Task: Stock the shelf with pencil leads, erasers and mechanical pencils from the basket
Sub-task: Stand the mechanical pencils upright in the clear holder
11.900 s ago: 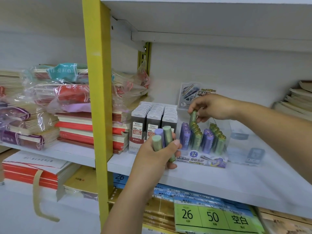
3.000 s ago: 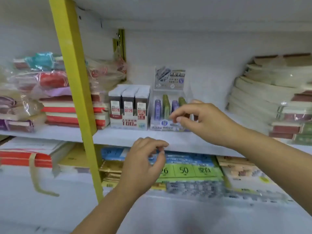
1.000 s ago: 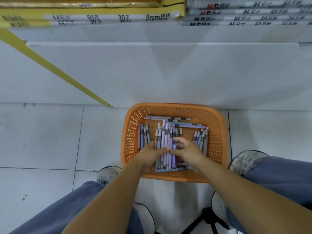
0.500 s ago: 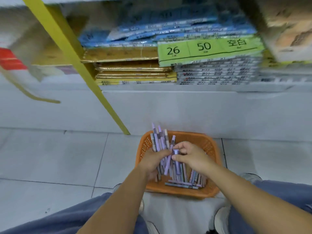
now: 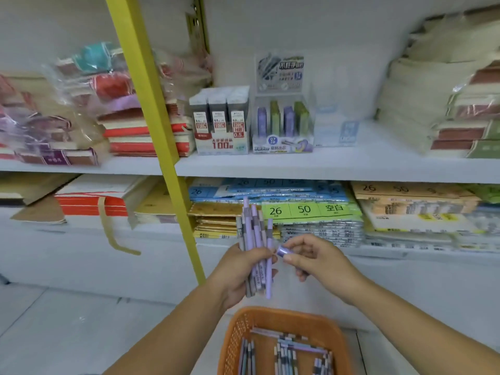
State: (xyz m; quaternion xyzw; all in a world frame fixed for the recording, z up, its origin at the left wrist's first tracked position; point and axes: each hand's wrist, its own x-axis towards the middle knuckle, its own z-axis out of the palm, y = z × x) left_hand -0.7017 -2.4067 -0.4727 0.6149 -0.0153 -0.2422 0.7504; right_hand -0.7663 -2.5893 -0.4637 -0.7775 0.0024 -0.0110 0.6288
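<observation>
My left hand (image 5: 238,272) grips an upright bundle of purple and grey mechanical pencils (image 5: 255,239) in front of the lower shelf. Beside it, my right hand (image 5: 316,262) pinches one purple pencil (image 5: 282,251), seen end-on. Below, the orange basket (image 5: 235,331) on the floor holds several more pencils. On the white shelf (image 5: 270,165) stand a box of pencil leads (image 5: 220,121), a clear display of purple and green erasers (image 5: 282,125) and an empty-looking clear box (image 5: 335,131) to its right.
A slanted yellow upright (image 5: 151,112) crosses in front of the shelf left of my hands. Wrapped notebook stacks (image 5: 443,104) fill the shelf's right end and more stacks (image 5: 81,109) the left. The lower shelf holds paper packs with a green 26/50 label (image 5: 305,211).
My view has lifted from the basket to the shelves. Both hands have risen out of the basket, the left carrying the pencil bundle, the right one pencil.
</observation>
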